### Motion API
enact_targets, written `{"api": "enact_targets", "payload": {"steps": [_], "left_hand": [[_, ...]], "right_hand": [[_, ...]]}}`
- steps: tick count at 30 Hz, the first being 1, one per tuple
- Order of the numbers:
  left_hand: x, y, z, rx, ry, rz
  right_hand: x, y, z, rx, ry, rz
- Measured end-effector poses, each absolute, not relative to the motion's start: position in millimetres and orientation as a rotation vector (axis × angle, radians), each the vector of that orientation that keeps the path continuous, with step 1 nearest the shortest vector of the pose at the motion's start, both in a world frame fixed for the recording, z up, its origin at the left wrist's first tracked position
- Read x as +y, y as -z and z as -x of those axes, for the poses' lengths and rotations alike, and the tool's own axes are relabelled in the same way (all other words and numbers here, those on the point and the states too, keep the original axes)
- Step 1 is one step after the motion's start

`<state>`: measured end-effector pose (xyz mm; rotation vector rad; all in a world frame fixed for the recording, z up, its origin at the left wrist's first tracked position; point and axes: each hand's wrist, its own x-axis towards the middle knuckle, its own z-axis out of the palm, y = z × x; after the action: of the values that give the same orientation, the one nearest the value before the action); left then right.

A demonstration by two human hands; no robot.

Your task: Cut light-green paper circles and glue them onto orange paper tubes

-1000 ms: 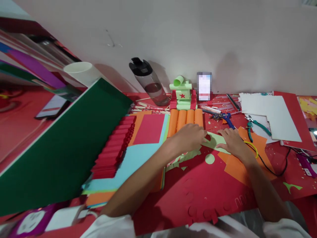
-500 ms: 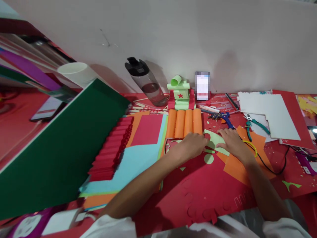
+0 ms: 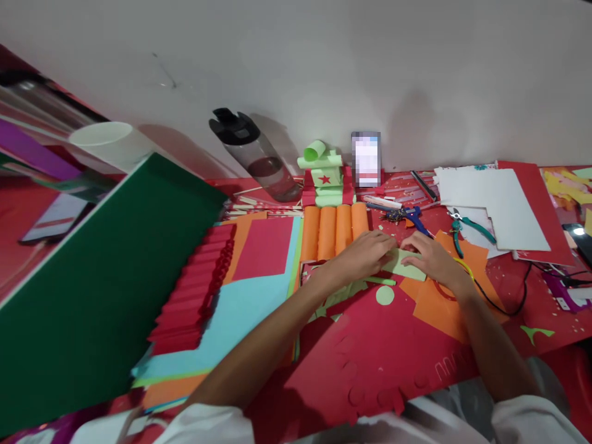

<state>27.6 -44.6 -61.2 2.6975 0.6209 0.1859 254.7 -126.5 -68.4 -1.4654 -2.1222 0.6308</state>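
Between my two hands is a light green paper piece (image 3: 401, 265) with its edges partly under my fingers. My left hand (image 3: 370, 254), fingers bent and closed, grips its left end. My right hand (image 3: 432, 262) has curled fingers at the far edge and a thumb on the face, holding the right part. Just beyond my left hand stand orange paper rolls (image 3: 327, 233) side by side. Nearer me lie a light green paper disc (image 3: 385, 295) and a thin green strip (image 3: 380, 280). Behind the rolls sits a green and red paper tank model (image 3: 326, 179) with a red star.
Blue-handled pliers (image 3: 472, 228), a blue glue gun (image 3: 416, 216) and orange sheets (image 3: 439, 308) lie to the right. A water bottle (image 3: 259, 157) and a phone (image 3: 366, 159) stand by the wall. Leftward are folded red paper (image 3: 194, 296) and a big green board (image 3: 102, 290).
Both hands have drawn closer together over the light green paper. My left hand has slid across its left end, and my right fingers are more curled. The view has shifted slightly right.
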Motion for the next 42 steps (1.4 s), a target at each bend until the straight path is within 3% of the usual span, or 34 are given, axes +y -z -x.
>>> {"api": "enact_targets", "payload": {"steps": [7,12,21,34,42], "left_hand": [[-35.2,38.1,-14.3,0.996,-0.301,-2.488],[-19.3,34.3,-1.0,1.046,-0.537,-2.163],[-4.2,52.7,-2.2,0.867,-0.711,-1.593],[-4.5,36.9,-1.6,0.753,-0.914,-1.294],[-7.3,27.1,-2.6,0.826,-1.077,-0.895]], "right_hand": [[-132.3,36.7,-271.0,-1.883,-0.324,1.791],[-151.2,10.1,-277.9,-2.218,-0.512,2.341],[-160.1,15.8,-272.5,-2.167,-0.607,2.736],[-166.6,-9.4,-295.4,-2.222,-0.687,2.35],[-141.6,-6.4,-269.9,-1.702,-0.851,1.781]]}}
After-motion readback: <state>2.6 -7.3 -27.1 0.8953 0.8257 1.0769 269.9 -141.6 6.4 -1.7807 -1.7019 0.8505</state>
